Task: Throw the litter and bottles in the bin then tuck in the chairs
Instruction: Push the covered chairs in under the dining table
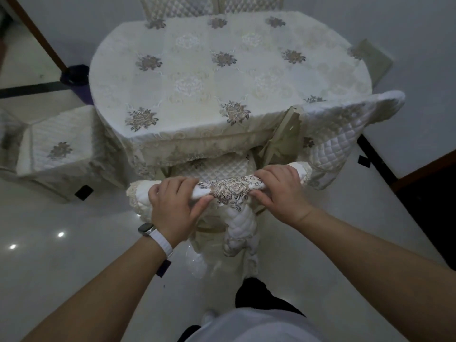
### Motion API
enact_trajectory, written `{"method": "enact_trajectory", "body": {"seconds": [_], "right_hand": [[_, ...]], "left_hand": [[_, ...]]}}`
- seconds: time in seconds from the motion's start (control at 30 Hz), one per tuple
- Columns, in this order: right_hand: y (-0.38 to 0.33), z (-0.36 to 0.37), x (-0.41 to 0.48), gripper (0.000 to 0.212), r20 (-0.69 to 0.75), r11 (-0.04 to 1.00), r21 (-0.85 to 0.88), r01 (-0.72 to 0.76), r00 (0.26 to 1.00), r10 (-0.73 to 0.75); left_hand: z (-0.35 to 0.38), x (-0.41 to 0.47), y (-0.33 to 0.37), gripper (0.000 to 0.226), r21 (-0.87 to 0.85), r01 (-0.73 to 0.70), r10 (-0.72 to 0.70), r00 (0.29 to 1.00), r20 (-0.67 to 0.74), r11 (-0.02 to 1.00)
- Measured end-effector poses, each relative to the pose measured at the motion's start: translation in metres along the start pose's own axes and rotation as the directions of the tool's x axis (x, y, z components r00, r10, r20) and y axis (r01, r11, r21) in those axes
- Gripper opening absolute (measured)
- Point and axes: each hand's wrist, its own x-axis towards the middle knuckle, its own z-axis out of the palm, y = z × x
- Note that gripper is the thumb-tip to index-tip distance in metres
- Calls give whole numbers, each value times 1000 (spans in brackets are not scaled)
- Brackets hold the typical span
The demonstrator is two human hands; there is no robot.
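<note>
Chairs number five around the table [197, 70]. The near chair [229, 191] stands at its near edge with the seat partly under. The left chair [56, 149], the right chair [345, 124] and two far chairs [172, 8] stand at its other sides. The left hand [172, 206] and right hand [278, 193] both grip the near chair's top.

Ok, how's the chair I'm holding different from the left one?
The held chair sits partly under the table; the left chair stands out, seat fully showing. The left hand and right hand grip the held chair's back; nothing touches the left chair. Both wear quilted floral covers.
</note>
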Motion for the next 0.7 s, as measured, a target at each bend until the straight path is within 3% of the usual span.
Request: {"method": "enact_trajectory", "body": {"seconds": [0.27, 0.7], "right_hand": [[41, 17, 70, 47, -64, 997, 63, 51, 997, -47], [74, 37, 120, 44, -78, 999, 34, 35, 996, -32]], "left_hand": [[9, 72, -8, 71, 28, 62, -63, 997, 38, 998], [35, 130, -19, 60, 5, 52, -52, 999, 11, 999]]}}
